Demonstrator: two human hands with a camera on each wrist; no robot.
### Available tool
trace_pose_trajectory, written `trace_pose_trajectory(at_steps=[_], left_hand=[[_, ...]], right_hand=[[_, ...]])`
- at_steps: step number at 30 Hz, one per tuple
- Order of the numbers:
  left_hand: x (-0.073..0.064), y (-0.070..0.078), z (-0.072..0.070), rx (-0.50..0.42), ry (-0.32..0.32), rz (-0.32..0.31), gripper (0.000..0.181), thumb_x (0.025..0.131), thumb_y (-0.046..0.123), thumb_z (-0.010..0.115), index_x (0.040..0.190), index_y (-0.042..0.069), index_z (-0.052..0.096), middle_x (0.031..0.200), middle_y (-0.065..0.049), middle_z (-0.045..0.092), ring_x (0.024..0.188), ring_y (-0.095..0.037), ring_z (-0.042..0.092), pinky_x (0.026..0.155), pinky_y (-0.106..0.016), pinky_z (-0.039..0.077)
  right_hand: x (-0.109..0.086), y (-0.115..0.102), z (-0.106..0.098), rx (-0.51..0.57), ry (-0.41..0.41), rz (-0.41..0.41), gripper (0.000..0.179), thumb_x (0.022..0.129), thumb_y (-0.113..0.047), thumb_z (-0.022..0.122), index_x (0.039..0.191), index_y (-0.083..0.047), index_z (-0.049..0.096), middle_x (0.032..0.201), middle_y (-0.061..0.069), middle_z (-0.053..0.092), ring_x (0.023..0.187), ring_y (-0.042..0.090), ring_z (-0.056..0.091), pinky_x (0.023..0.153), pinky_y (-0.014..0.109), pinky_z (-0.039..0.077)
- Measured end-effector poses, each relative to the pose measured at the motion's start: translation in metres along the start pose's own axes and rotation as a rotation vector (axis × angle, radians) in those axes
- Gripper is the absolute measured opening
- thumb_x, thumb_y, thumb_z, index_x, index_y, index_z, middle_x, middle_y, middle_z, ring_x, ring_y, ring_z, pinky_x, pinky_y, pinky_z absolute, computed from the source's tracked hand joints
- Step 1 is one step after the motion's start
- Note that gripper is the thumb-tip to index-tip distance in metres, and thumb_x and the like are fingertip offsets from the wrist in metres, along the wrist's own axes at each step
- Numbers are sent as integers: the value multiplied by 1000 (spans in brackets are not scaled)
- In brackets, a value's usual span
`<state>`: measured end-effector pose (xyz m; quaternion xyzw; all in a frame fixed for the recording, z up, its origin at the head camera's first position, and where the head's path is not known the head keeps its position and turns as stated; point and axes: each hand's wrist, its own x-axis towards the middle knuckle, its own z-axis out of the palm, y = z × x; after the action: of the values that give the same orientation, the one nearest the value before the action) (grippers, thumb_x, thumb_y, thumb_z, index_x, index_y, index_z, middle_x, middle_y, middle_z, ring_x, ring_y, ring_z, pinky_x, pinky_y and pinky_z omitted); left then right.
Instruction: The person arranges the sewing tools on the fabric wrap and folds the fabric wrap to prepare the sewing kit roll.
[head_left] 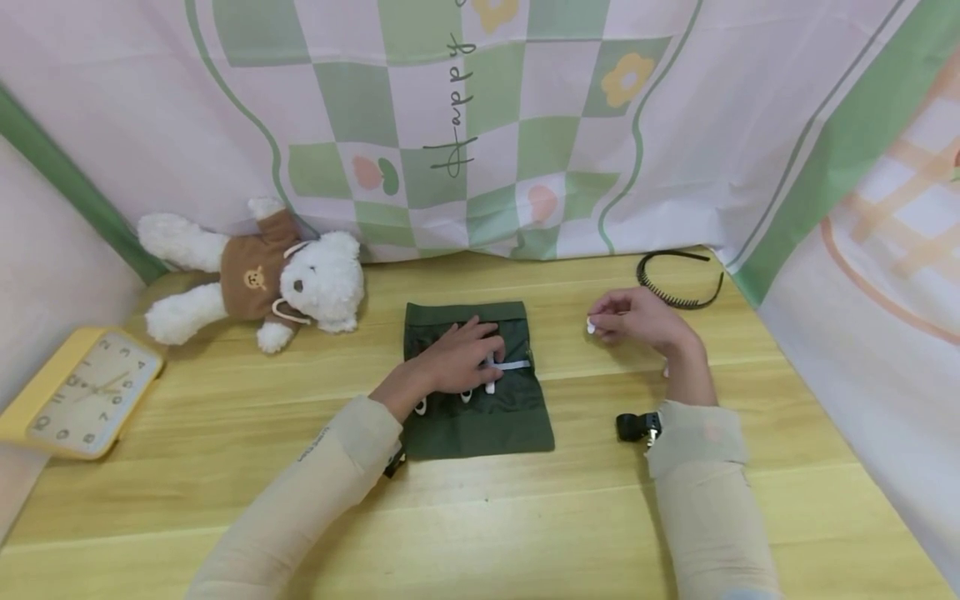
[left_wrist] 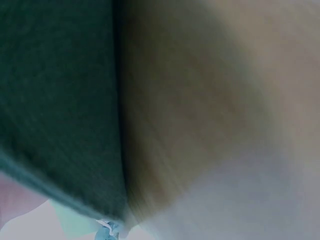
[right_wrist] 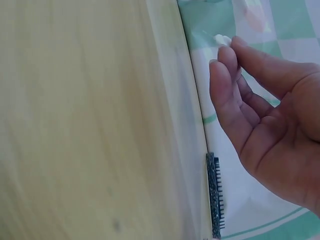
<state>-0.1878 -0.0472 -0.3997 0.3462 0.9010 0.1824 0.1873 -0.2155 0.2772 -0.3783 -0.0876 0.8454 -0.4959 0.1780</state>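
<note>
A dark green fabric pouch [head_left: 480, 433] lies spread flat, with a pale strap [head_left: 513, 365] across its right half and a few small white pieces [head_left: 467, 396] on its inner face. On it rests my left hand [head_left: 461, 358], fingers spread, thumb and index finger beside the strap; whether they touch it I cannot tell. To the right, above the table, my right hand [head_left: 637, 321] pinches a small white piece [right_wrist: 223, 39] between thumb and fingertips. Its kind is too small to make out. In the left wrist view the green cloth [left_wrist: 60, 100] fills the left side.
Behind my right hand lies a black toothed headband [head_left: 678, 302]. A white plush dog [head_left: 330, 283] in a brown top lies at the back left, a yellow clock [head_left: 90, 392] at the far left. Another small white thing [head_left: 665, 372] shows beside my right wrist. Printed cloth hangs behind the table.
</note>
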Motion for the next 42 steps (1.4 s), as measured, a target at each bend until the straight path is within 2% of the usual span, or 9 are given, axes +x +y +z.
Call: trace_pose_trajectory(at_steps=[12,22,32,36,42], left_hand=[[1,0,-1,-11,9,-2,12,105,30,59,107,18,58,163,-15,28,153,-42,8,119,-63,11],[1,2,-3,-96,15,-21,8,104,23,61,105,15,62,163,-17,29,153,-43,8,119,-64,9],[5,4,-3,-96,11,-68,9,105,23,60,103,16,64,163,-15,30,153,-42,8,119,-64,10],[6,6,-4,-88,11,-75,9,105,23,60,102,15,64,163,-15,30,153,-43,9,118,-65,11],[6,7,-4,-89,9,-81,9,105,23,58,102,16,63,162,-15,31,153,-43,10,119,-64,11]], right_hand=[[11,-15,16,57,3,-33,21,100,-5,64,113,11,65,104,26,67,92,31,71,81,40,60],[26,-24,36,143,-61,-65,18,99,-1,63,110,13,63,100,25,66,95,34,71,85,42,59],[36,-40,60,117,-132,-84,16,99,-3,64,107,11,65,95,23,69,87,29,70,79,40,60],[41,-42,67,109,-145,-69,13,100,-1,63,105,10,65,93,21,68,84,26,70,78,40,60],[46,-45,77,64,-205,-74,10,100,-1,61,104,8,63,95,19,66,86,26,69,79,41,59]])
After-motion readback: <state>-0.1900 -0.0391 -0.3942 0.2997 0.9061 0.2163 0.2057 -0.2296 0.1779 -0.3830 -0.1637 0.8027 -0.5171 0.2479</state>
